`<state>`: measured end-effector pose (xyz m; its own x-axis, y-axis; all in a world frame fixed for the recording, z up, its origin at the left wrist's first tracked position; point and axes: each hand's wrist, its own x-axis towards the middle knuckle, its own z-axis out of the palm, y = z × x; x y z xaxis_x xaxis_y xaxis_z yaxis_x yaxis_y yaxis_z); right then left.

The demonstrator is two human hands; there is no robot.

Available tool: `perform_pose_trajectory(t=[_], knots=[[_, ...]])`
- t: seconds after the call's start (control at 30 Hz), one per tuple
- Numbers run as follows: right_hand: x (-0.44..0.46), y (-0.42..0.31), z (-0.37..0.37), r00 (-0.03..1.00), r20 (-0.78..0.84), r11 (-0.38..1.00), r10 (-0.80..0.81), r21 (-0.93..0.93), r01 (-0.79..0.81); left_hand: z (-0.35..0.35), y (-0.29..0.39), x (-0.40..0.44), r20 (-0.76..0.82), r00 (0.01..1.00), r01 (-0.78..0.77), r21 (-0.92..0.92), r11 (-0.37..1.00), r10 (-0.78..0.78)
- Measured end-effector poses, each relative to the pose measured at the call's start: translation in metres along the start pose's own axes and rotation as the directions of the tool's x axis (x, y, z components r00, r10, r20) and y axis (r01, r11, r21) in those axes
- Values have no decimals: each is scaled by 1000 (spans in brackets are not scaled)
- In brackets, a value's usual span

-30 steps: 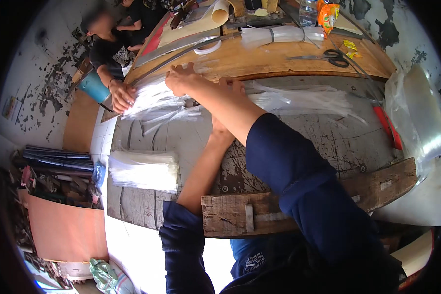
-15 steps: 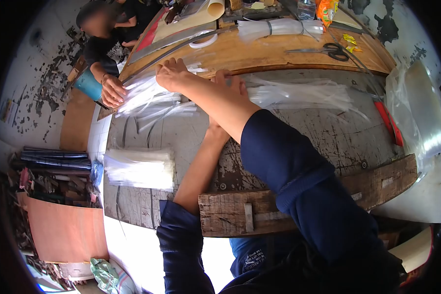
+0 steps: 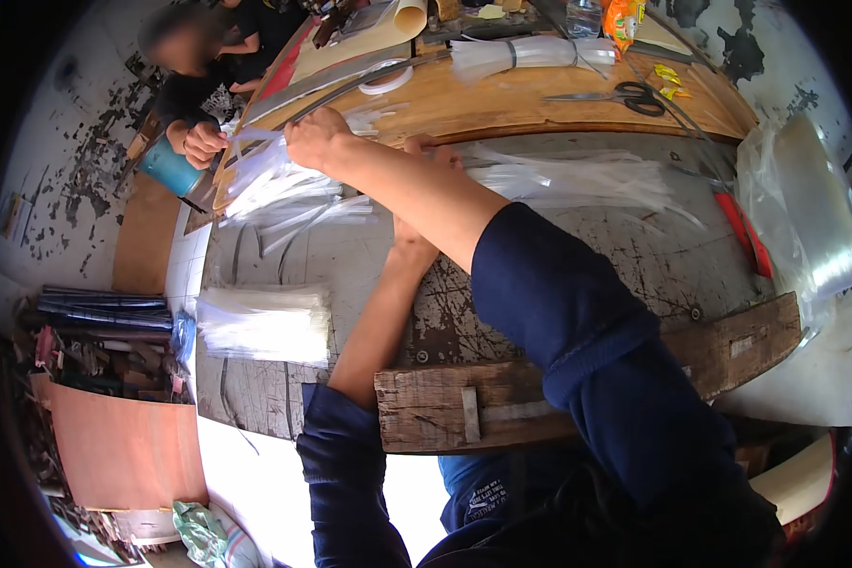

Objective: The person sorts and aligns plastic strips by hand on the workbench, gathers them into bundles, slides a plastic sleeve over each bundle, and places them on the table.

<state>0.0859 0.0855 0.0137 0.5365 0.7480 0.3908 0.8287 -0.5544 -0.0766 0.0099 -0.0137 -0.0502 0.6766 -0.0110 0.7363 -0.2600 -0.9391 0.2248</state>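
Note:
My right arm crosses over my left. At the left loose pile of clear plastic strips (image 3: 279,194), my right hand (image 3: 316,138) is closed, with pale strip ends beside its fingers. A co-worker's hand (image 3: 204,145) pinches a strip that stretches toward my right hand. My left hand (image 3: 430,153) sits behind my right forearm, by the left end of another pile of clear strips (image 3: 577,180). Only some of its fingers show; its grip is hidden. A neat stack of clear strips (image 3: 265,327) lies at the near left of the worn table.
Scissors (image 3: 639,97), a tied strip bundle (image 3: 530,57) and a tape roll (image 3: 386,79) lie on the raised wooden board. A red-handled tool (image 3: 743,232) and clear plastic sheeting (image 3: 809,218) are at right. A wooden beam (image 3: 426,407) runs along the near edge.
The co-worker's hand has drawn up and away from the left pile, now pinching a strip. My right hand has shifted slightly left and its fingers have curled. My left hand stays near the right pile.

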Motion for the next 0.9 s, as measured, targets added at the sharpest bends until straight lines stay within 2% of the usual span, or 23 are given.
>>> perform_pose_trajectory(t=[0.13, 0.2, 0.3, 0.37, 0.43, 0.5, 0.57, 0.6, 0.67, 0.77, 0.83, 0.9], knots=[[-13, -1, -14, 996, -2, 996, -84, -40, 84, -1, 1, 0, -26, 1000, 9, 39, 999, -8], [-16, 0, -18, 991, 48, 988, -128, -82, 132, -2, 1, 1, -18, 1000, -1, 33, 999, 2], [-21, 6, -19, 995, 3, 994, -102, -42, 102, -4, 1, 1, -16, 1000, 1, 38, 999, -1], [-23, 12, -20, 998, 34, 998, -61, 6, 61, -4, -5, 0, 4, 999, -36, -40, 999, 36], [-27, 19, -23, 998, 65, 999, -20, 50, 17, 5, -19, -3, 31, 997, -65, -24, 998, 66], [-34, 26, -29, 983, -26, 981, -184, -75, 181, 9, -24, -6, 57, 994, -97, -8, 995, 97], [-38, 30, -40, 974, -17, 968, -227, -112, 224, 6, -21, -9, 146, 989, 35, 15, 999, -37], [-40, 31, -46, 962, -5, 952, -273, -145, 269, 7, -20, -9, 144, 989, 33, 13, 999, -34], [-43, 32, -58, 955, -27, 946, -294, -148, 287, 11, -18, -9, 142, 988, 40, 184, 982, -67], [-55, 30, -86, 942, -34, 931, -333, -174, 322, -3, -5, 0, 209, 967, 112, 171, 979, -147], [-66, 29, -106, 937, -18, 919, -348, -203, 338, -2, -3, 1, 164, 973, 135, 168, 977, -163], [-77, 29, -124, 918, -93, 906, -387, -223, 359, -1, -2, 2, 119, 977, 159, 162, 974, -179]])
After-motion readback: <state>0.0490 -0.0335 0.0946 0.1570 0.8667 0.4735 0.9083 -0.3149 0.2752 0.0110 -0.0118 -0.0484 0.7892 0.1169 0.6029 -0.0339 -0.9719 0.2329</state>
